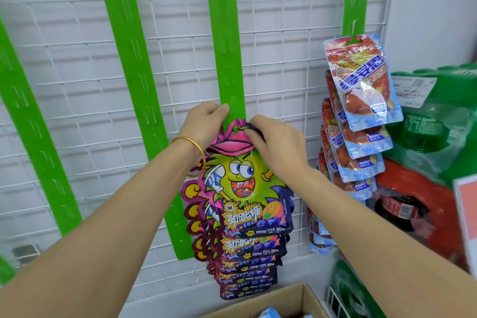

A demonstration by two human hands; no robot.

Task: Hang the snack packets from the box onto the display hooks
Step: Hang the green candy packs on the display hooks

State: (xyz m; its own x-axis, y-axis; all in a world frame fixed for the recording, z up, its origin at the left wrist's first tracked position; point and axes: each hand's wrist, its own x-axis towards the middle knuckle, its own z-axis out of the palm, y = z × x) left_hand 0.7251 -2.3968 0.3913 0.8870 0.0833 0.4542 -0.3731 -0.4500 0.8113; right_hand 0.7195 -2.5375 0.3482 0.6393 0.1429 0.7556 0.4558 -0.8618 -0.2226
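Right at the bottom edge sits the cardboard box (284, 294), flap open, with blue-and-white packs (269, 313) just peeping in. Both forearms reach up over it. The left hand (206, 124), gold bangle (194, 147) on the wrist, pinches the edge of the centre strip (224, 33), thumb laid flat on the green. The right hand (273, 144) has its fingers curled over the top of the snack packet (242, 183), gripping the pink hat just beside the strip.

And what a packet: cut-out outline, spiky yellow-green cartoon face, purple foil edges, blueberries and bold yellow lettering low down. It lies against the strip, topmost of the hung packets (247, 266), which overlap downward almost to the box rim.

Above the hands the strip runs up bare. Two more green strips (129, 59) slant to the left over the white wire grid (77, 85). Close on the right, red-and-blue pouches (361, 80) hang in a column, and beyond them wrapped drink packs (438, 116) crowd the wall.
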